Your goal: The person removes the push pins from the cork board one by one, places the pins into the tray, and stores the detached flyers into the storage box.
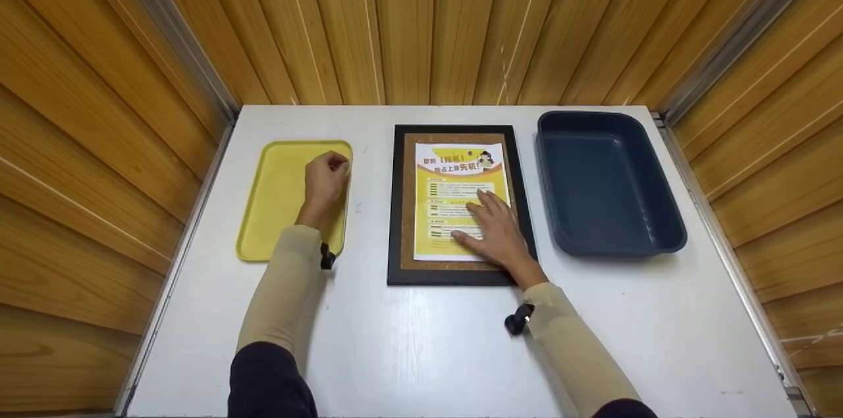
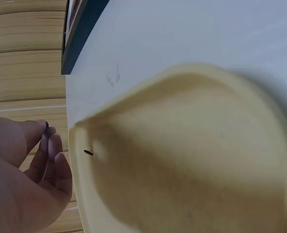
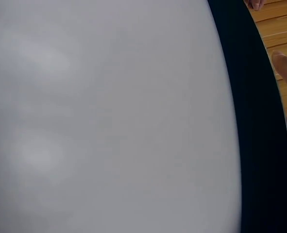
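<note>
My left hand (image 1: 326, 176) hovers over the far right corner of a yellow tray (image 1: 273, 207), fingers curled. In the left wrist view its fingertips (image 2: 53, 155) are bunched together a little left of a small brass tack (image 2: 88, 151) lying in the corner of the tray (image 2: 192, 160); I see nothing between them. My right hand (image 1: 494, 227) lies flat, fingers spread, pressing a yellow and white flyer (image 1: 454, 181) onto a black-framed cork board (image 1: 454, 135). The right wrist view shows only the frame's dark edge (image 3: 255, 121) and white table.
A dark blue empty bin (image 1: 606, 184) stands right of the board. All of it sits on a white table (image 1: 421, 352) enclosed by wooden walls at the back and both sides.
</note>
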The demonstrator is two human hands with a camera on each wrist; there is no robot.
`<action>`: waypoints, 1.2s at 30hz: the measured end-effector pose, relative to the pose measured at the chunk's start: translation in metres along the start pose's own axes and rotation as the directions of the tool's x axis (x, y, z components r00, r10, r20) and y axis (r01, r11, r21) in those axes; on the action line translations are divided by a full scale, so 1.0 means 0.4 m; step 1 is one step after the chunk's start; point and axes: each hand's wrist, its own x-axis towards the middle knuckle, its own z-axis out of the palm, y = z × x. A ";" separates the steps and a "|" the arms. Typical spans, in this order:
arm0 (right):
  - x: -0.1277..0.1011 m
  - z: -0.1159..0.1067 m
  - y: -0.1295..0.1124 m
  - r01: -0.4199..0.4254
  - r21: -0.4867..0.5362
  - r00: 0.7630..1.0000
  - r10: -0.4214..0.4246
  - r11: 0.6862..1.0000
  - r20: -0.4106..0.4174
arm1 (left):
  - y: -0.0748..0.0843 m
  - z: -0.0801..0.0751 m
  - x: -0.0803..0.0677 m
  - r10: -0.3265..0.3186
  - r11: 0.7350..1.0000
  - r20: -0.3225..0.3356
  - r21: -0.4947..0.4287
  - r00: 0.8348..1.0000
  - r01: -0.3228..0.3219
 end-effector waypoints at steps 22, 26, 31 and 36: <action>-0.002 0.000 0.011 -0.013 -0.007 1.000 0.013 1.000 0.015 | 0.130 0.126 -0.009 0.118 0.992 0.072 0.043 0.990 -0.122; -0.004 0.003 0.006 -0.004 0.005 1.000 0.004 1.000 0.012 | 0.178 0.196 -0.013 0.182 0.981 0.118 0.050 0.976 -0.189; -0.004 0.004 0.002 -0.003 -0.008 1.000 0.003 1.000 0.016 | 0.220 0.281 -0.015 0.222 0.969 0.188 0.062 0.957 -0.237; -0.003 0.004 0.006 -0.013 -0.022 1.000 0.013 1.000 0.023 | 0.265 0.355 -0.003 0.213 0.969 0.268 0.062 0.940 -0.237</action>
